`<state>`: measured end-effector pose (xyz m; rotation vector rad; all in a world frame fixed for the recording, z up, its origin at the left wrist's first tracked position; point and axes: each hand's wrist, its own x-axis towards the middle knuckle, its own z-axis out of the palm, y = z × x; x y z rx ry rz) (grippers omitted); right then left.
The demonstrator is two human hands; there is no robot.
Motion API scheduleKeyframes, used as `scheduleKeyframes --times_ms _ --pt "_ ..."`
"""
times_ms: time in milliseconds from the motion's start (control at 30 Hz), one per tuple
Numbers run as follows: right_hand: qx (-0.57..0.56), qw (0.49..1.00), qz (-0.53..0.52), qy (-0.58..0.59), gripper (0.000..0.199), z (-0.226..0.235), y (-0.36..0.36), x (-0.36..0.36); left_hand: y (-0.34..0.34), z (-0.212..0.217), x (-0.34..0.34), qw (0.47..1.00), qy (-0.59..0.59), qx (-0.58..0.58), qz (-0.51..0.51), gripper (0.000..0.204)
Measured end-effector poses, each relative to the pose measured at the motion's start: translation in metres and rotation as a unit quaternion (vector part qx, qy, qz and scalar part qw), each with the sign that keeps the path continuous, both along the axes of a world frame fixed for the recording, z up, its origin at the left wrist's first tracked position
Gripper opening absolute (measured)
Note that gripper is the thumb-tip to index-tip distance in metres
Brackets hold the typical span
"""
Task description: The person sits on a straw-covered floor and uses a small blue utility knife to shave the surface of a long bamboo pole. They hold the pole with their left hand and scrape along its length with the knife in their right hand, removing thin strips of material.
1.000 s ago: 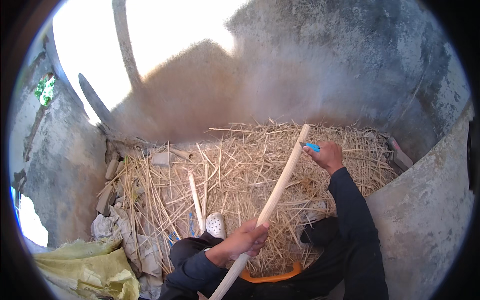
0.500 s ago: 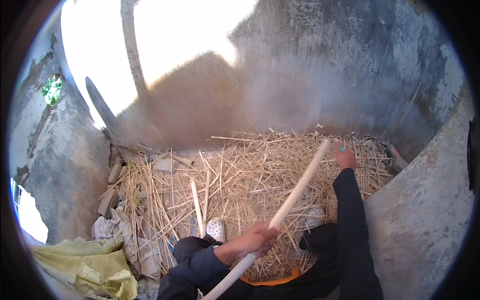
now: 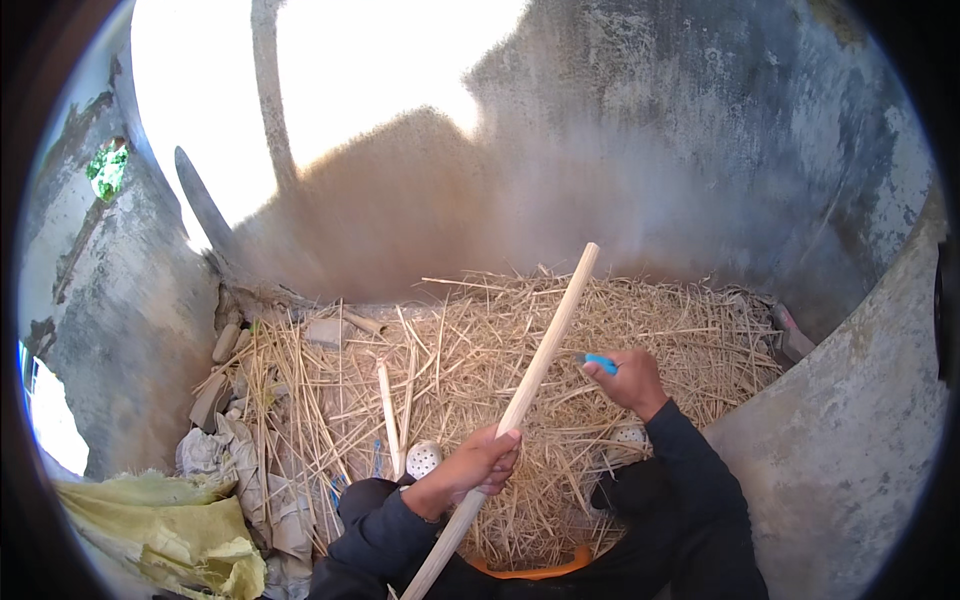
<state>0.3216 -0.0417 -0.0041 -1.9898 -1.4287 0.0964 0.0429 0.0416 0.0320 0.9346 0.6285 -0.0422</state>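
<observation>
My left hand [image 3: 470, 468] is wrapped round a long pale wooden stick [image 3: 548, 350], partway up from its lower end. The stick slants from near my lap up and to the right, its far end standing over the straw. To the right of the stick, my right hand [image 3: 637, 382] is closed on a small tool with a bright blue handle [image 3: 601, 363]. The tool points left towards the stick, with a gap between them; its working end is too small to make out.
Loose straw and shavings [image 3: 660, 300] cover the floor around my white perforated shoes [image 3: 424, 459]. Another pale stick [image 3: 388, 405] leans by my left shoe. Yellow sacking [image 3: 160, 530] lies at the lower left. A concrete wall [image 3: 620, 180] rises behind, and another [image 3: 830, 430] at the right.
My right hand has come left and nearer to me, from beside the stick's far end to alongside its middle. The stick's far end has swung left, and my left hand has shifted slightly left.
</observation>
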Motion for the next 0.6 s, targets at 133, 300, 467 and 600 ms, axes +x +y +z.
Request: scheduleKeyframes --times_ms 133,300,467,600 --pt "0.019 0.989 0.098 -0.113 0.073 0.012 -0.004 -0.055 -0.005 0.003 -0.001 1.000 -0.006 -0.004 -0.018 0.032" --pt "-0.049 0.997 -0.006 -0.065 0.071 0.014 0.010 -0.026 -0.010 0.004 -0.007 1.000 0.025 -0.001 -0.013 0.030" --pt "-0.029 0.990 0.037 -0.134 0.071 -0.001 0.012 -0.050 -0.012 -0.002 -0.014 0.998 0.018 0.049 -0.020 0.028" --pt "-0.083 0.993 -0.040 -0.080 0.074 0.001 0.011 -0.015 -0.017 0.001 -0.012 0.998 0.026 0.037 -0.052 0.028"
